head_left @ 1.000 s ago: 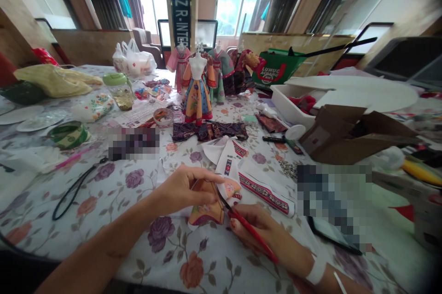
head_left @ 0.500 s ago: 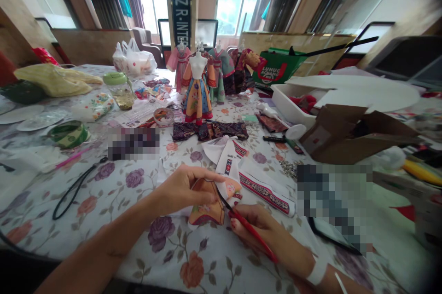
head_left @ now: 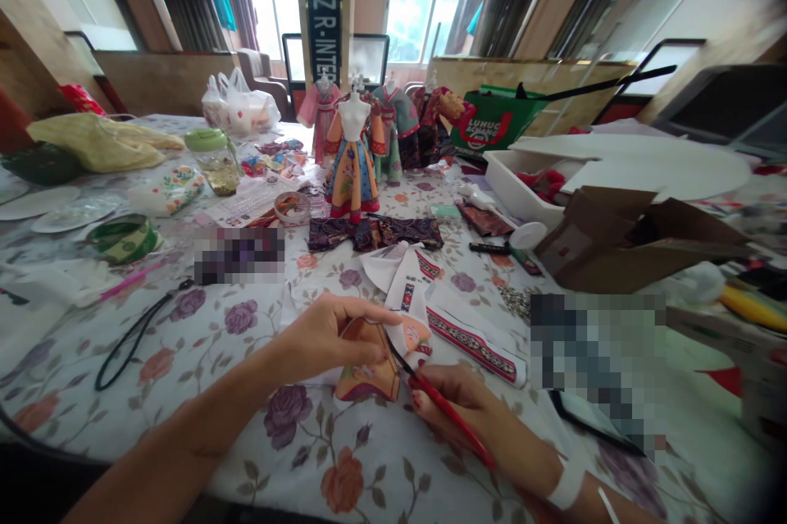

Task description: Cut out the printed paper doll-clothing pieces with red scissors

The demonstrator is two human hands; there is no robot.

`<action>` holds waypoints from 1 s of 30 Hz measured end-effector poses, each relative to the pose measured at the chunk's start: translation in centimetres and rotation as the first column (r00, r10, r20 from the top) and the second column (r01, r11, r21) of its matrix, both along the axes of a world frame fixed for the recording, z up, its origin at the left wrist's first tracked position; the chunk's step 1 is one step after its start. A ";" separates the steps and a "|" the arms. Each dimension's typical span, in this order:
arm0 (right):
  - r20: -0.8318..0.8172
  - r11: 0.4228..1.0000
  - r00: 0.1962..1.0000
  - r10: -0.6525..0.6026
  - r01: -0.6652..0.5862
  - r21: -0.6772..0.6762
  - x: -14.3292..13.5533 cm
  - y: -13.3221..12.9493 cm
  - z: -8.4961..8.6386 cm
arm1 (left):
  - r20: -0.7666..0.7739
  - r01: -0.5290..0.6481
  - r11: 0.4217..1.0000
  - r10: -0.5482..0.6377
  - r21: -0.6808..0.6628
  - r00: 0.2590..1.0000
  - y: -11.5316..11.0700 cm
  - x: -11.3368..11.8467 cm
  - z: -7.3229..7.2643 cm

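Observation:
My left hand pinches an orange printed fabric piece with a dark outline and a red-purple lower edge, pressing it near the table. My right hand is closed around red-handled scissors, whose dark blades lie along the outlined right edge of the fabric. Just beyond the hands lies white fabric with a red-and-black patterned band. A small mannequin in an orange and blue dress stands farther back. The left fingertips partly cover the fabric.
A folded dark patterned cloth lies before the mannequin. At the right are a cardboard box and a white bin. Tape rolls, one green, and a lidded jar stand at the left on the floral tablecloth.

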State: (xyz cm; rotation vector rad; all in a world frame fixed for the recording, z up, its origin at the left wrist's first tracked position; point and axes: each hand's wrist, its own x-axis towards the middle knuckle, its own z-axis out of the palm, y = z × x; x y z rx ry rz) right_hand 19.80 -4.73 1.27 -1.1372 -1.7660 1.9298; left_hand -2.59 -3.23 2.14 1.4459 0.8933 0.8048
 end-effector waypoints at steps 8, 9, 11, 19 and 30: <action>-0.025 0.999 1.000 0.007 -0.008 -0.036 -0.1 0.1 -0.1 | 0.002 0.013 0.999 -0.013 -0.035 1.000 0.0 0.0 0.3; -0.021 0.999 1.000 0.001 -0.002 -0.042 -0.1 0.1 -0.1 | 0.000 0.008 1.000 -0.008 -0.030 1.000 -0.1 0.1 0.4; -0.009 1.000 1.000 -0.006 0.005 -0.031 -0.1 0.0 0.0 | -0.006 0.003 1.000 -0.003 -0.020 1.000 -0.1 0.0 0.4; -0.019 1.000 1.000 -0.013 0.013 -0.025 -0.2 0.1 0.1 | -0.035 -0.008 1.000 0.009 0.011 0.999 0.0 0.0 0.5; -0.008 1.000 1.000 -0.010 0.010 -0.014 -0.1 0.0 -0.2 | -0.020 0.002 1.000 -0.003 -0.022 1.000 -0.1 -0.1 0.3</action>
